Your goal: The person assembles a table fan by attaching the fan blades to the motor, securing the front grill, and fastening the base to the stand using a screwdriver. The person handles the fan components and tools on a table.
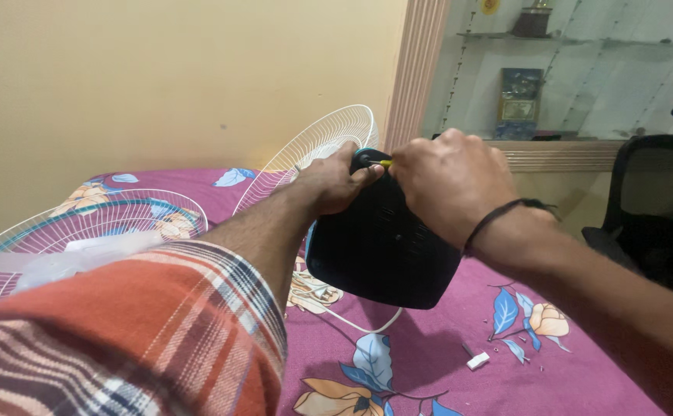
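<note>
We hold the dark fan housing (379,246) upright above the floral bed (444,362), our left hand (333,185) gripping its top edge and our right hand (448,185) closed beside it, pinching a yellow-handled tool (383,163) there.

A plain yellow wall (159,77) is seen at the far left. To its right, a ribbed pinkish frame (417,69) borders a recessed glass shelf (583,38) on which small ornaments are kept. A bed (429,370) spread with a magenta floral sheet fills the near ground. A dark office chair (652,223) stands at the right edge.
</note>
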